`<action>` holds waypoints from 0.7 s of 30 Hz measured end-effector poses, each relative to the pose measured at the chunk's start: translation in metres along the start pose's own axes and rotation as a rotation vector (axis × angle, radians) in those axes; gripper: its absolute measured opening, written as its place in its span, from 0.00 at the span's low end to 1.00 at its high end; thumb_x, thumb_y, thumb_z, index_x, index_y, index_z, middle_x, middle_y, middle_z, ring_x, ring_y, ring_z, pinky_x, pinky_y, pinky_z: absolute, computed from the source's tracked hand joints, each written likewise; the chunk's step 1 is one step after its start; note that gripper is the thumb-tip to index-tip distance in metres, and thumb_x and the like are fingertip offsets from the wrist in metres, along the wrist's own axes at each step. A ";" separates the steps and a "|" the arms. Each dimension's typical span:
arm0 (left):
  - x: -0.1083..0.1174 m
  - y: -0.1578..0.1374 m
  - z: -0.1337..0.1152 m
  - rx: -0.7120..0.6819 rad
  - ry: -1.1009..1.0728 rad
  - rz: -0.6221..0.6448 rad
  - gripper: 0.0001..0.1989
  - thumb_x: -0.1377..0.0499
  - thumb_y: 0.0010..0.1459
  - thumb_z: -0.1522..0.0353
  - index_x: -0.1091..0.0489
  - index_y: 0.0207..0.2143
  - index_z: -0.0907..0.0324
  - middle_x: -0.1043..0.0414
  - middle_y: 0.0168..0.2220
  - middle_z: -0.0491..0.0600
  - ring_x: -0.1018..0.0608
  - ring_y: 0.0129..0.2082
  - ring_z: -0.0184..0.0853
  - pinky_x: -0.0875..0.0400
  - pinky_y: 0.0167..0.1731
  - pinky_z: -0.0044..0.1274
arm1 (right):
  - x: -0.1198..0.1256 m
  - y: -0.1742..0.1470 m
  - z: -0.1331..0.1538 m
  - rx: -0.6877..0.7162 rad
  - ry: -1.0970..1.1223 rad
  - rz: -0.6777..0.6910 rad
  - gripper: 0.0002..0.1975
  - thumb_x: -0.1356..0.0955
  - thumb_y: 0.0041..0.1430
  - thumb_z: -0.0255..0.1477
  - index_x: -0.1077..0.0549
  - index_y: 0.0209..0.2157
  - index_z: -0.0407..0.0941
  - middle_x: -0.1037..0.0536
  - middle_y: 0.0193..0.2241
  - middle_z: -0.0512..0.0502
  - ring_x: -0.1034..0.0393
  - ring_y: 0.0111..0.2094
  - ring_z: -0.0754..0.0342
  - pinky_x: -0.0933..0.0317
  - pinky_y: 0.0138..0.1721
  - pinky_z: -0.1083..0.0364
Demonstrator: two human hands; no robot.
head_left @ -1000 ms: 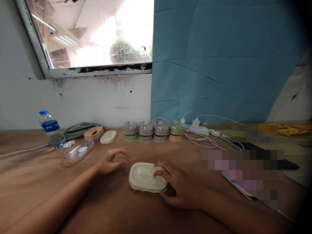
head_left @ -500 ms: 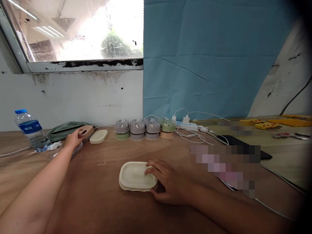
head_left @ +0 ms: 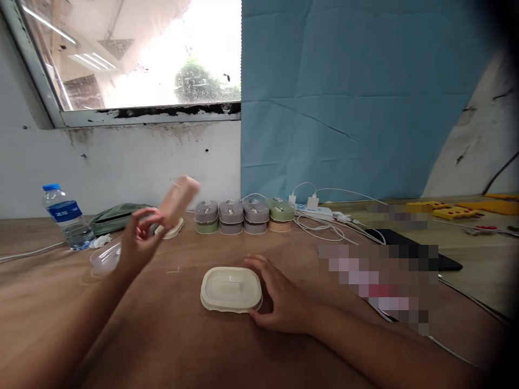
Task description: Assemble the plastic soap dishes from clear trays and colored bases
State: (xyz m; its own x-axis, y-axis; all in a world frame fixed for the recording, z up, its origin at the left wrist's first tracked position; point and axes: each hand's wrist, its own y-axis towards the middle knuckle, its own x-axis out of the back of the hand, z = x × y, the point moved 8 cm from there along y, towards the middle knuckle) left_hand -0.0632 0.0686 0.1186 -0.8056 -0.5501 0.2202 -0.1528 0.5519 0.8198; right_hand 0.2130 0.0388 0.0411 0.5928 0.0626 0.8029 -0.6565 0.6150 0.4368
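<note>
A cream plastic tray (head_left: 232, 287), rounded and shallow, lies on the brown tabletop in front of me. My right hand (head_left: 279, 297) curves around its right end, thumb at the near corner and fingers by the far one. Raised over the table at left, my left hand (head_left: 144, 229) grips a pink plastic box (head_left: 178, 202), tilted and blurred by motion. Behind that hand a second cream piece (head_left: 172, 231) is partly hidden. Clear plastic packaging (head_left: 106, 260) lies beside the left wrist.
Several two-tier boxes (head_left: 231, 216) in grey, green and peach stand along the wall. At left are a water bottle (head_left: 67, 216), a crumpled tissue (head_left: 100, 241) and a green pouch (head_left: 117, 217). White cables (head_left: 320, 229), a power strip (head_left: 320, 209) and a black flat object (head_left: 425, 251) lie right.
My left hand has lifted the pink box off the table and carried it up and to the right. The right-hand fingers have shifted from the tray's inside to its outer edge.
</note>
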 end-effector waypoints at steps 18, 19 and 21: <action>-0.081 -0.098 -0.053 -0.130 -0.044 0.967 0.13 0.46 0.52 0.69 0.38 0.42 0.55 0.29 0.40 0.45 0.34 0.50 0.32 0.52 0.56 0.31 | -0.013 -0.001 -0.021 -0.137 0.052 0.125 0.36 0.32 0.43 0.32 0.48 0.54 0.42 0.45 0.55 0.39 0.50 0.55 0.45 0.51 0.54 0.47; -0.081 -0.098 -0.054 -0.125 -0.033 0.966 0.12 0.47 0.53 0.69 0.37 0.42 0.55 0.29 0.41 0.46 0.34 0.50 0.33 0.51 0.56 0.31 | -0.013 -0.002 -0.023 -0.146 0.043 0.125 0.36 0.32 0.43 0.33 0.48 0.54 0.42 0.45 0.55 0.39 0.50 0.55 0.45 0.51 0.54 0.47; -0.081 -0.098 -0.054 -0.120 -0.018 0.956 0.12 0.47 0.53 0.70 0.38 0.42 0.55 0.30 0.43 0.46 0.34 0.50 0.33 0.49 0.55 0.31 | -0.013 -0.002 -0.026 -0.169 0.019 0.139 0.36 0.32 0.43 0.33 0.47 0.54 0.42 0.44 0.55 0.38 0.50 0.55 0.45 0.51 0.54 0.46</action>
State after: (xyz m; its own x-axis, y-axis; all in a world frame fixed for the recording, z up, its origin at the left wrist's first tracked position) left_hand 0.0485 0.0253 0.0495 -0.5682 0.1087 0.8157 0.6311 0.6937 0.3472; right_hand 0.2192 0.0572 0.0191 0.5114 0.1701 0.8424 -0.6463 0.7221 0.2466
